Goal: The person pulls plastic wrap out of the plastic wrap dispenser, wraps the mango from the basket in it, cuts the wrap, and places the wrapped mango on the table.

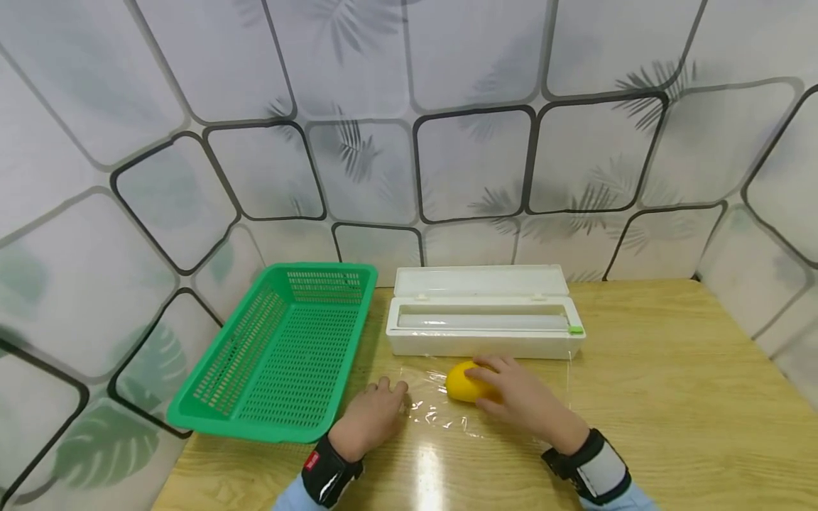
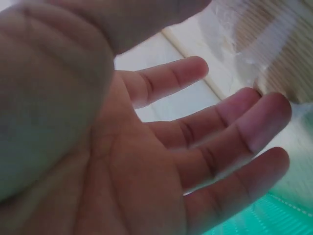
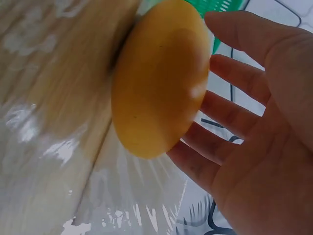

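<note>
A smooth yellow mango [image 1: 461, 383] lies on a sheet of clear cling film [image 1: 441, 419] spread over the table. My right hand [image 1: 520, 397] holds the mango from the right, thumb in front and fingers behind. In the right wrist view, its fingertips rest against the skin of the mango [image 3: 156, 88]. To the left, my left hand [image 1: 373, 411] is by the film's left edge, holding nothing. The left wrist view shows its fingers [image 2: 195, 132] spread and slightly bent; whether they touch the film cannot be told. Behind the mango, the white cling film dispenser [image 1: 486, 346] has its lid raised.
A green plastic basket [image 1: 255, 431] stands on the left of the wooden table [image 1: 664, 397], close to my left hand. A green slider [image 1: 576, 330] sits at the dispenser's right end. Patterned cloth walls [image 1: 473, 163] border the table at the back and sides.
</note>
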Demonstrator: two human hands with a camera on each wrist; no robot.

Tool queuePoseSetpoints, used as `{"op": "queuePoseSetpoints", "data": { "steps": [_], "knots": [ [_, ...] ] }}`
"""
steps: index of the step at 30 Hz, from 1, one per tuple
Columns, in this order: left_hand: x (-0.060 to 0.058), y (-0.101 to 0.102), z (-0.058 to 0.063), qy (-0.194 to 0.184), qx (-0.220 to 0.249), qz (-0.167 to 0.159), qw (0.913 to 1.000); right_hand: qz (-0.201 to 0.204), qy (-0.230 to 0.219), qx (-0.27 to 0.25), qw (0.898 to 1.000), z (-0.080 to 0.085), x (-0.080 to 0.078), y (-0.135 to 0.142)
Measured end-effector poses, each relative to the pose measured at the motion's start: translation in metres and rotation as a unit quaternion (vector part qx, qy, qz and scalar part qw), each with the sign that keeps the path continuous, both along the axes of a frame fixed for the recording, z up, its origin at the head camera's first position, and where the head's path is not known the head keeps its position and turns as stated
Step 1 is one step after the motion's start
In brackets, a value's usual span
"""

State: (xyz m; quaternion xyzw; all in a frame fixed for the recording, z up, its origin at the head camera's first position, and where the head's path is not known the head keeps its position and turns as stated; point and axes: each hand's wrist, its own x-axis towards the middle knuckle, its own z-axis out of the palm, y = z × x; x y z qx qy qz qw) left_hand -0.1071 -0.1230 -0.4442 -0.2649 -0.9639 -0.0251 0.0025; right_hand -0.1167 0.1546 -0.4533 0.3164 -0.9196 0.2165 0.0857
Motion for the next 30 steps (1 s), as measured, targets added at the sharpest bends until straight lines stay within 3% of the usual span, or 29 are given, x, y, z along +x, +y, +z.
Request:
{"op": "queuePoseSetpoints", "data": {
  "steps": [11, 19, 24, 30],
  "knots": [
    [-0.004, 0.004, -0.008, 0.035, 0.001, -0.058, 0.9977, 0.000, 0.053, -0.004, 0.999, -0.005, -0.002, -0.001],
    [-0.007, 0.004, -0.014, 0.050, -0.006, -0.082, 0.9953, -0.006, 0.029, -0.007, 1.000, -0.005, -0.002, 0.000],
    [-0.007, 0.004, -0.012, 0.069, -0.027, -0.078, 0.9942, -0.007, 0.032, -0.006, 0.999, -0.006, -0.003, 0.000],
    [-0.006, 0.007, -0.006, 0.147, -0.034, -0.042, 0.9877, -0.021, 0.012, -0.013, 1.000, -0.006, -0.003, -0.001]
  ]
}}
